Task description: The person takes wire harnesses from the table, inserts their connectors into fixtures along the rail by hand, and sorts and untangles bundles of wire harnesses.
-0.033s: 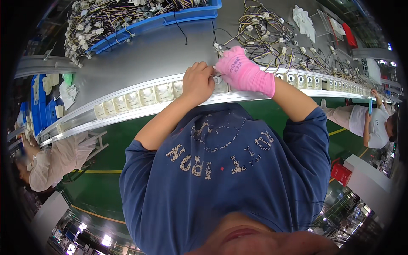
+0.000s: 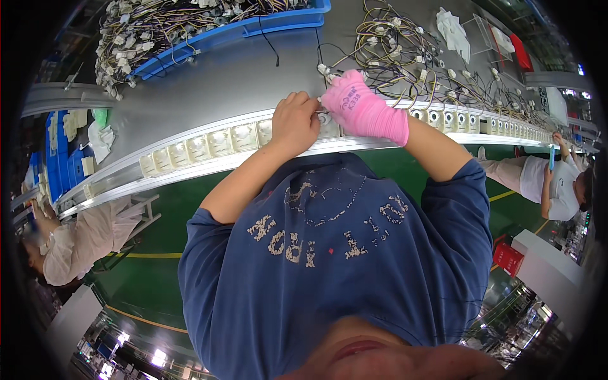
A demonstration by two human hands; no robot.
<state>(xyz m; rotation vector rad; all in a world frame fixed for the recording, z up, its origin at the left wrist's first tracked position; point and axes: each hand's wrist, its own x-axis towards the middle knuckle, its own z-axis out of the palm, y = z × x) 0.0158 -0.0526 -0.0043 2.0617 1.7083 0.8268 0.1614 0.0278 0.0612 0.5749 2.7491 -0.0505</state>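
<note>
My bare left hand [image 2: 296, 123] is closed over the row of pale square housings [image 2: 216, 143] in the metal rail; its fingertips are bent and whatever they pinch is hidden. Right beside it, my right hand [image 2: 361, 106] in a pink knit glove is closed on a thin wire at the rail. A white connector [image 2: 323, 69] on a dark wire sticks out past the gloved fingers. Between the two hands a small round part [image 2: 325, 118] shows in one housing. Housings to the right hold round dark-centred pieces [image 2: 448, 118].
A blue tray [image 2: 234, 30] heaped with wired connectors stands at the far left. Tangled wires [image 2: 392, 47] lie on the metal bench at the far right, near a white cloth [image 2: 453, 33]. Co-workers sit at the left [image 2: 66, 250] and right [image 2: 560, 187] along the line.
</note>
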